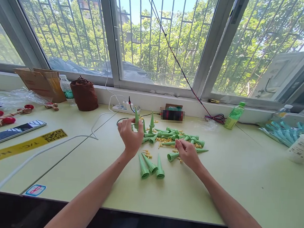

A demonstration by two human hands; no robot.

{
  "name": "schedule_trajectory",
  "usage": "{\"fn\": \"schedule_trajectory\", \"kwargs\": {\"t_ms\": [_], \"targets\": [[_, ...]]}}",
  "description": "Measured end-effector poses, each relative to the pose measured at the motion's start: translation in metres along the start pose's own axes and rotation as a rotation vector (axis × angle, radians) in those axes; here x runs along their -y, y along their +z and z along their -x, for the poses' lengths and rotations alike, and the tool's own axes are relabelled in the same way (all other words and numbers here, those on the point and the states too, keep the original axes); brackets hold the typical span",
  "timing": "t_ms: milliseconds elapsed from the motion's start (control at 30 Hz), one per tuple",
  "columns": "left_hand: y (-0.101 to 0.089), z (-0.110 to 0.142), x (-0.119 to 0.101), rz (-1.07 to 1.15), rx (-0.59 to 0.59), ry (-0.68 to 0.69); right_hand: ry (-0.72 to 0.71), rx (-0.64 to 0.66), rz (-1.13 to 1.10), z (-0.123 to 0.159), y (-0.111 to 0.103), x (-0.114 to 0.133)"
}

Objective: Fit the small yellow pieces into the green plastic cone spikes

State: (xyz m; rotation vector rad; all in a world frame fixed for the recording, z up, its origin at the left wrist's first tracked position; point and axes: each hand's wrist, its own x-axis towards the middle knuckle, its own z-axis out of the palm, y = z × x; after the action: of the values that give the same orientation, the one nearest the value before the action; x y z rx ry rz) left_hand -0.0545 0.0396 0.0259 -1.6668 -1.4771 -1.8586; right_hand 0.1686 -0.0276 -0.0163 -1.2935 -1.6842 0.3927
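My left hand (pixel 131 137) is closed around a hollow green plastic cone (pixel 136 118), its tip pointing up. Just right of it, another green cone (pixel 151 123) stands upright on the table. My right hand (pixel 187 152) has its fingers pinched together at the front of a heap of green cones (pixel 170 133); whatever they hold is hidden. Small yellow plastic pieces (pixel 163 140) lie scattered among the heap. Nearer to me, three cones (pixel 160 172) rest on their sides, with a few yellow pieces (pixel 146 154) behind them.
A power strip (pixel 126 108) and a small box (pixel 172 113) sit by the window wall. A green bottle (pixel 234 115) and a white cup (pixel 302 148) stand at right. On the left are a brown pouch (pixel 84 94), a phone (pixel 14 133) and a white cable (pixel 48 148).
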Motion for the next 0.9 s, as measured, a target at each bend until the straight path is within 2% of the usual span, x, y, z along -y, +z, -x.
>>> {"fn": "schedule_trajectory", "kwargs": {"t_ms": [400,700,900], "targets": [[0.004,0.001,0.008,-0.010,-0.065,-0.110,0.009,0.012,-0.024,0.000,-0.001,0.000],[0.010,0.006,0.011,0.006,-0.028,-0.284,0.018,0.028,-0.036,0.001,-0.001,-0.001],[0.011,0.009,0.011,0.035,-0.011,-0.343,0.023,0.037,-0.035,0.001,-0.001,0.000]]}}
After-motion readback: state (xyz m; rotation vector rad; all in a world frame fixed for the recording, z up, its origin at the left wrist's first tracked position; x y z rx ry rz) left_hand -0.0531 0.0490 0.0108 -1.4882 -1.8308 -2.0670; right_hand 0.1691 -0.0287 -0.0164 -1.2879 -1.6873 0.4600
